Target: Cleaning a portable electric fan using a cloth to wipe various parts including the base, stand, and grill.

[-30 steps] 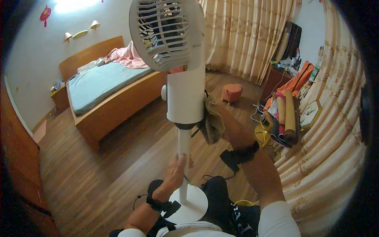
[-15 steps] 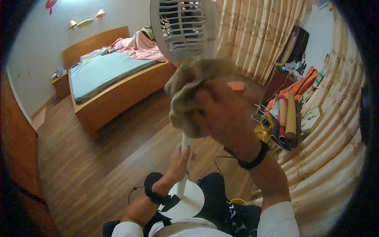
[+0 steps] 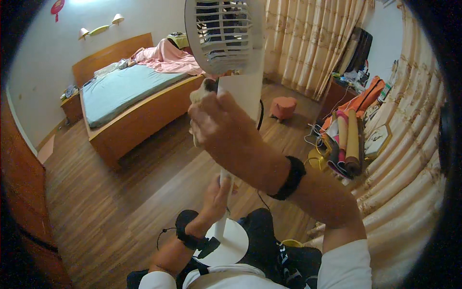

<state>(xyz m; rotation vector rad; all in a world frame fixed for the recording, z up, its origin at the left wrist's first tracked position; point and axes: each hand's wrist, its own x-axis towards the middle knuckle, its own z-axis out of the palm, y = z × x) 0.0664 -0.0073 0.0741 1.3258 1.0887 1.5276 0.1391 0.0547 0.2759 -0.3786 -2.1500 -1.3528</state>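
Note:
A white stand fan (image 3: pixel 240 94) rises in front of me, its slatted grille at the top. Its round base (image 3: pixel 228 243) rests between my legs. My left hand (image 3: pixel 215 198) is wrapped around the slim pole below the fan's body. Higher up, my right hand (image 3: pixel 226 126) grips a bunched greyish-beige cloth (image 3: pixel 197 95) against the left side of the body, just under the grille. Most of the cloth is hidden behind my fingers.
A wooden bed (image 3: pixel 139 127) with a blue sheet stands at the far left. Beyond the fan is a coral stool (image 3: pixel 283 107). Rolled mats (image 3: pixel 352 142), a framed picture (image 3: pixel 377 141) and loose cables lie at the right by the long patterned curtain (image 3: pixel 385 207).
My right hand has moved left with the cloth, from in front of the fan's body to its left side, uncovering the body and the stool. My left hand stays on the pole.

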